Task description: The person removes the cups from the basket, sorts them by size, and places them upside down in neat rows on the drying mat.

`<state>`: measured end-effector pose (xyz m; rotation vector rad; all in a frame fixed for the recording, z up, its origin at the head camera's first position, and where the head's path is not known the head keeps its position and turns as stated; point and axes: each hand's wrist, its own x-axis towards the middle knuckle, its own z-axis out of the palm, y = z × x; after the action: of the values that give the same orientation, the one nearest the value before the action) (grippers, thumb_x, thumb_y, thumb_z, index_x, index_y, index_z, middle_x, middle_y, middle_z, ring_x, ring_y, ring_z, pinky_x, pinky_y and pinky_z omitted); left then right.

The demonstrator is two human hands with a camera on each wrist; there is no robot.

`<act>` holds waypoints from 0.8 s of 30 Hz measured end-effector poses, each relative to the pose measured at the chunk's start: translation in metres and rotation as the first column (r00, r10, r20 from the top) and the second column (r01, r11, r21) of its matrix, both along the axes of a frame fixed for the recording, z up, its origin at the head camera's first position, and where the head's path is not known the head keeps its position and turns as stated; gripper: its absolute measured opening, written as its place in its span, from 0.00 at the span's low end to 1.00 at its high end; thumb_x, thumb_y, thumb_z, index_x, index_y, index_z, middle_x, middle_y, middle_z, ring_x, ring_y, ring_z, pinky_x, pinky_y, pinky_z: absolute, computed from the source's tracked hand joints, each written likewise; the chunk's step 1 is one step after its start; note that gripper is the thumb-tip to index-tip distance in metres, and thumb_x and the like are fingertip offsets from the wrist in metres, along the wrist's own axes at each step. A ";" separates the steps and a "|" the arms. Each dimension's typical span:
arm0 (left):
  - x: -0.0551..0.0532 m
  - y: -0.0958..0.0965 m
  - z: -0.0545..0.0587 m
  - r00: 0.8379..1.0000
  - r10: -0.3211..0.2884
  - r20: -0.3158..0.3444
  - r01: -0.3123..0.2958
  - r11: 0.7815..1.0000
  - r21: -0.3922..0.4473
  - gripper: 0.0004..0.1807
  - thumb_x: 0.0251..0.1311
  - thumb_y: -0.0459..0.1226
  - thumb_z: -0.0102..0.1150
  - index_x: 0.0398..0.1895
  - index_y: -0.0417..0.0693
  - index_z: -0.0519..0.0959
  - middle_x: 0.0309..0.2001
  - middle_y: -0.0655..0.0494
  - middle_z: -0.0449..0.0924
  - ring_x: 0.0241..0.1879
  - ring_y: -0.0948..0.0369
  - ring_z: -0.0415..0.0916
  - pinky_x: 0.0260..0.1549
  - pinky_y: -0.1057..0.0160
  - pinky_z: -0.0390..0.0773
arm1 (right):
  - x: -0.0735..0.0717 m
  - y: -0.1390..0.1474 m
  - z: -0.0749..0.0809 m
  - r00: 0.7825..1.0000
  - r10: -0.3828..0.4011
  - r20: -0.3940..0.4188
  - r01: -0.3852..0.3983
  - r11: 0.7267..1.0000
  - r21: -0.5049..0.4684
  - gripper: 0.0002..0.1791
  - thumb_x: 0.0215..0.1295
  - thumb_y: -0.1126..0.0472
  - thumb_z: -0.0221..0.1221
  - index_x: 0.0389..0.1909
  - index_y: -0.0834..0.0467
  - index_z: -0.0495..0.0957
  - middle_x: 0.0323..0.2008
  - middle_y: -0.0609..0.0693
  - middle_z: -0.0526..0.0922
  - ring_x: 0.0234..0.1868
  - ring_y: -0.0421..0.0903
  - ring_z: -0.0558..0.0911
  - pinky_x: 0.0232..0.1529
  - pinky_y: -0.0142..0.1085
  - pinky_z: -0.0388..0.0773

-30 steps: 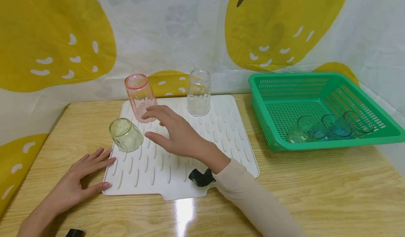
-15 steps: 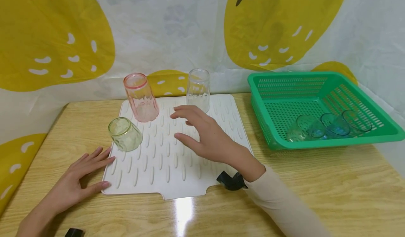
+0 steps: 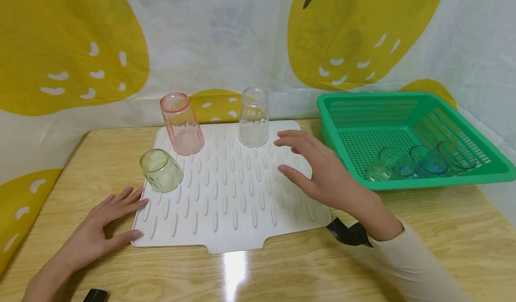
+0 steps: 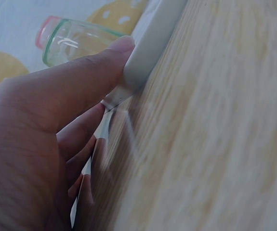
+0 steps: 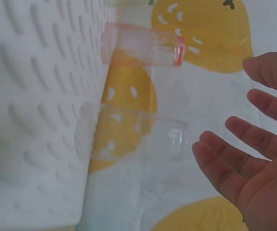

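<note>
Three glasses point(image 3: 183, 127) on white mat point(image 3: 225, 203), left hand point(image 3: 98, 226) spread touching its edge, right hand point(image 3: 326, 174) loosely curved, empty

A white mat point(image 3: 230, 221), patterned with raised oblong ridges, is laid flat on the bench point(image 3: 161, 270). A pale green glass point(image 3: 162, 172) is stood on end at its left edge. A pink glass point(image 3: 183, 127), more deeply tinted at its upper end, is placed at far left. A clear glass point(image 3: 253, 118) is set near the far edge, right of centre, well apart from both.
</note>
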<state>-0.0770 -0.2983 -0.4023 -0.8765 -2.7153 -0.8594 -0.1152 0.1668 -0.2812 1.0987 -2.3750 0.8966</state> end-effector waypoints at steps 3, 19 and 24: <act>-0.001 0.001 0.000 1.000 -0.005 -0.006 0.005 1.000 -0.001 0.39 0.41 0.37 0.76 0.63 0.53 0.74 0.68 0.50 0.65 0.71 0.54 0.50 0.67 0.69 0.39 | 0.001 0.017 -0.001 0.999 -0.035 -0.018 0.035 0.999 -0.001 0.24 0.57 0.69 0.65 0.55 0.62 0.72 0.59 0.54 0.72 0.58 0.49 0.73 0.50 0.40 0.77; 0.000 0.001 -0.001 1.000 0.012 0.011 -0.012 1.000 0.001 0.39 0.42 0.37 0.76 0.63 0.54 0.74 0.68 0.50 0.65 0.72 0.55 0.49 0.67 0.70 0.38 | 0.003 0.076 0.008 0.991 -0.127 -0.044 0.131 0.986 0.099 0.27 0.55 0.69 0.67 0.57 0.61 0.72 0.60 0.54 0.72 0.58 0.51 0.72 0.54 0.22 0.68; -0.001 0.000 -0.001 1.000 0.013 0.011 -0.013 1.000 0.000 0.39 0.42 0.38 0.76 0.64 0.54 0.74 0.68 0.50 0.65 0.72 0.55 0.49 0.67 0.70 0.38 | 0.004 0.092 0.011 0.984 -0.165 -0.064 0.173 0.974 0.147 0.26 0.58 0.65 0.66 0.58 0.61 0.72 0.60 0.55 0.72 0.54 0.52 0.75 0.54 0.20 0.65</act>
<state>-0.0777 -0.2980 -0.4035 -0.8557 -2.7274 -0.8650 -0.1107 0.2587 -0.2706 0.9429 -2.4833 0.6296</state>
